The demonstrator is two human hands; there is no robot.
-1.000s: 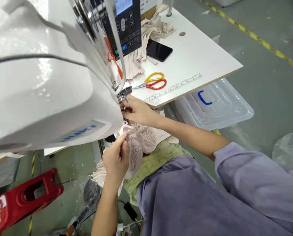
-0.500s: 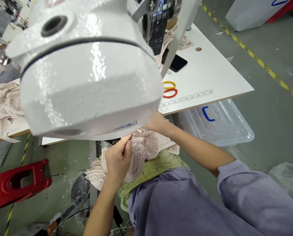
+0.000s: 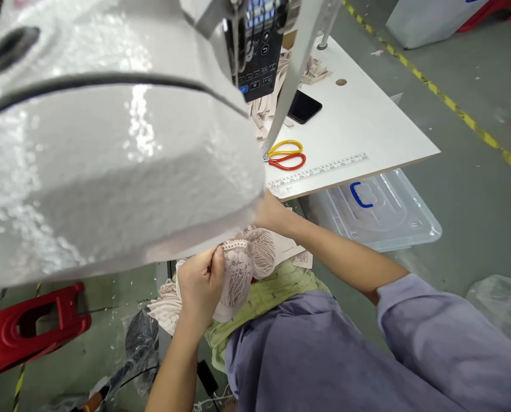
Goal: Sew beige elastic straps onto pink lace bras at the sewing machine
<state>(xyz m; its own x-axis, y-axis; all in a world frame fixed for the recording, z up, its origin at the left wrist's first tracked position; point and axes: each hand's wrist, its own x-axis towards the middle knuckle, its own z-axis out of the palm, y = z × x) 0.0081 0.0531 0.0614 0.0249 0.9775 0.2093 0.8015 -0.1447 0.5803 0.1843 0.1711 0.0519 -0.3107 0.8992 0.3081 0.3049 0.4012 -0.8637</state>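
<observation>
Purple clothing point(image 3: 324, 355): spreads out at 4 o'clock, reading every clock direction from the lace piece point(image 3: 237, 274).
Green cloth point(image 3: 259, 300): lies between purple clothing and lace piece.
Left hand point(image 3: 201, 283): rests at about 9 o'clock, clamped with thumb and fingers together on the lace piece, near the dotted trim.
Lace piece: sits between both hands, pale and cupped, partly above the green cloth.
Folded fabric point(image 3: 165, 306): bunches at 8 o'clock, beside the left hand.
Right hand point(image 3: 272, 213): reaches in at 1 o'clock; cannot tell whether open or closed, being hidden at the fingers.
White machine head point(image 3: 130, 171): looms at 10 o'clock, covering the right hand's fingers.
Clear box point(image 3: 379, 217): stands between 2 and 3 o'clock, blue-handled, below the edge of the surface point(image 3: 367, 131).
Ruler point(image 3: 319, 170): runs along the surface's near edge, between 1 and 2 o'clock.
Scissors point(image 3: 286, 153): lie at 1 o'clock, yellow- and red-handled.
Phone point(image 3: 305, 107): lies farther out at 1 o'clock, near pale strips point(image 3: 266, 109).
Control panel point(image 3: 261, 68): stands at 12 o'clock.
</observation>
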